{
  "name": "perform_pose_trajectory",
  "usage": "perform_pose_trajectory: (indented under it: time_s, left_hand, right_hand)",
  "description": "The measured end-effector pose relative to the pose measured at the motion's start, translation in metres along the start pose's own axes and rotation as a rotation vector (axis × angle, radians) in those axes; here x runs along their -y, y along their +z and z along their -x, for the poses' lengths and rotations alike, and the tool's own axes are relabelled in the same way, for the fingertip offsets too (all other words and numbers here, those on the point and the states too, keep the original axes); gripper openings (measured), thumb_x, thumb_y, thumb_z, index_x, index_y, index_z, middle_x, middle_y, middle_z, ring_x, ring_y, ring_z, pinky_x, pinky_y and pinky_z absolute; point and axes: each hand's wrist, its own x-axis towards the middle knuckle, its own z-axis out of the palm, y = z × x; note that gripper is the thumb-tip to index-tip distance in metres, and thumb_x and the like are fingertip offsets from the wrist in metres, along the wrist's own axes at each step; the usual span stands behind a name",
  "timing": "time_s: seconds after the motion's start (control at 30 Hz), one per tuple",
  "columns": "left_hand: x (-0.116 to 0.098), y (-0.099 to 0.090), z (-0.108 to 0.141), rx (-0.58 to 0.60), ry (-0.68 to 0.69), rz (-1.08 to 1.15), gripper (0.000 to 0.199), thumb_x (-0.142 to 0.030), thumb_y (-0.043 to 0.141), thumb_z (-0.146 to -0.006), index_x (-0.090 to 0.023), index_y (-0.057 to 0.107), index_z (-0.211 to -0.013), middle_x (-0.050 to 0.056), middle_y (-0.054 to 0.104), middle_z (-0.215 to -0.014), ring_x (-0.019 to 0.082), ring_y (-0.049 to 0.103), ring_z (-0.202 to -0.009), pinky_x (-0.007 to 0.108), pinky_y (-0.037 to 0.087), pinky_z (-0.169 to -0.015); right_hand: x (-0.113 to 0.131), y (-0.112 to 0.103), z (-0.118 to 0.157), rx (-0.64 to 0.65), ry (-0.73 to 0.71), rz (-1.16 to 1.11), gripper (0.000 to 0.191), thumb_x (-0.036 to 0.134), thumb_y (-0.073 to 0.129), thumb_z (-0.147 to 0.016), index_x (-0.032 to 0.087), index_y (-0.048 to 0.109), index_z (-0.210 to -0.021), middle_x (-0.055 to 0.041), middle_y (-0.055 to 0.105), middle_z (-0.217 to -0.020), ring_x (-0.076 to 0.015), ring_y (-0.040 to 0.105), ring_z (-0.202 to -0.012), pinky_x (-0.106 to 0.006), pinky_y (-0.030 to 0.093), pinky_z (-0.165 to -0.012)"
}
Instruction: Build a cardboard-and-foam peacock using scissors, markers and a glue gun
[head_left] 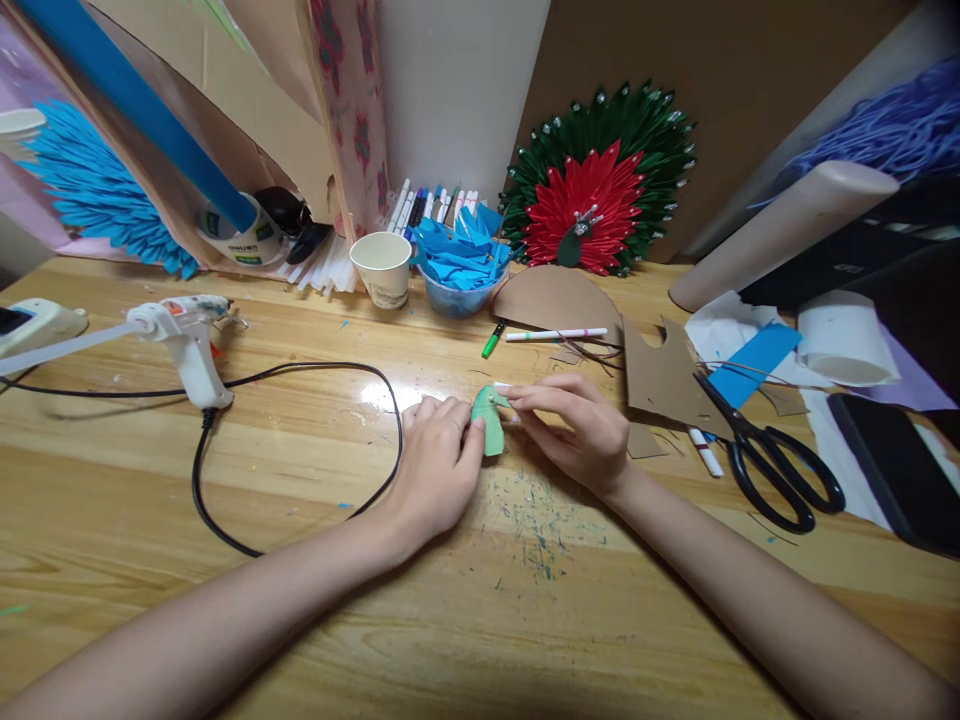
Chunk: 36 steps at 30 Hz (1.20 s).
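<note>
A small green bird-head-shaped piece [490,425] is between my two hands over the middle of the wooden table. My left hand [439,465] is closed at its left side, with the thumb against the piece's edge. My right hand [574,425] has its fingers pinched at the piece's pointed right tip, beside a small white item [504,386] too small to make out. Green and blue marks are on the table just below the piece.
A white glue gun [187,345] with a looping black cable stands left. Black scissors [776,465], a phone [896,465] and cardboard pieces [664,375] lie right. Behind are a paper cup [381,272], a bowl of blue strips [459,285] and a red-green feathered fan [589,200].
</note>
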Motion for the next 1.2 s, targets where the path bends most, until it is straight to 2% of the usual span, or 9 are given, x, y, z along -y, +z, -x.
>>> perform_pose_trajectory:
  time_s: [0.1,0.23,0.5,1.0,1.13,1.2]
  left_hand:
    - [0.0008,0.0007,0.0002,-0.007,-0.001,0.014,0.028,-0.027,0.032,-0.093,-0.018,0.045,-0.07,0.002,0.057,-0.079,0.019,0.044,-0.08,0.037,0.033,-0.078]
    - [0.0015,0.0009,-0.0003,-0.012,0.0,0.026,0.027,-0.027,0.032,-0.093,-0.018,0.046,-0.071,0.002,0.057,-0.08,0.019,0.044,-0.081,0.036,0.033,-0.078]
    - [0.0018,0.0,-0.0004,-0.013,0.015,0.022,0.027,-0.027,0.031,-0.093,-0.019,0.044,-0.07,0.002,0.057,-0.08,0.019,0.044,-0.081,0.037,0.033,-0.079]
    - [0.0022,-0.0003,-0.0005,0.001,0.017,0.05,0.028,-0.026,0.03,-0.093,-0.019,0.041,-0.068,0.002,0.055,-0.078,0.019,0.043,-0.081,0.037,0.033,-0.078]
    - [0.0023,-0.0005,-0.0006,-0.015,0.001,0.087,0.028,-0.027,0.031,-0.093,-0.019,0.042,-0.068,0.001,0.054,-0.077,0.019,0.043,-0.08,0.036,0.033,-0.078]
    - [0.0026,-0.0013,-0.0008,-0.032,-0.014,0.126,0.027,-0.027,0.032,-0.093,-0.019,0.043,-0.07,0.001,0.054,-0.078,0.019,0.043,-0.081,0.035,0.034,-0.077]
  right_hand:
    - [0.0005,-0.0021,-0.0022,-0.016,-0.009,0.117,0.027,0.01,0.063,-0.076,0.026,0.063,-0.098,-0.001,0.07,-0.085,-0.0174,0.057,-0.075,-0.035,0.049,-0.069]
    - [0.0008,-0.0025,-0.0025,-0.006,-0.053,0.229,0.019,0.017,0.066,-0.075,0.025,0.067,-0.092,-0.0016,0.063,-0.075,-0.0165,0.051,-0.069,-0.033,0.044,-0.066]
    - [-0.003,0.0004,0.0019,0.062,-0.062,0.211,0.023,0.016,0.065,-0.076,0.024,0.068,-0.098,-0.0025,0.061,-0.077,-0.0164,0.05,-0.072,-0.034,0.041,-0.069]
    - [-0.0035,0.0011,0.0013,0.083,-0.058,0.189,0.022,0.016,0.063,-0.077,0.024,0.066,-0.098,-0.0016,0.058,-0.077,-0.0153,0.049,-0.07,-0.032,0.042,-0.067]
    - [-0.0006,-0.0014,-0.0001,-0.007,-0.028,0.17,0.035,0.016,0.06,-0.079,0.027,0.059,-0.113,-0.0024,0.054,-0.083,-0.0161,0.05,-0.073,-0.032,0.045,-0.067]
    - [0.0001,-0.0015,-0.0013,-0.049,0.055,0.138,0.043,0.018,0.057,-0.081,0.027,0.052,-0.122,-0.0045,0.052,-0.09,-0.0182,0.052,-0.081,-0.034,0.047,-0.071]
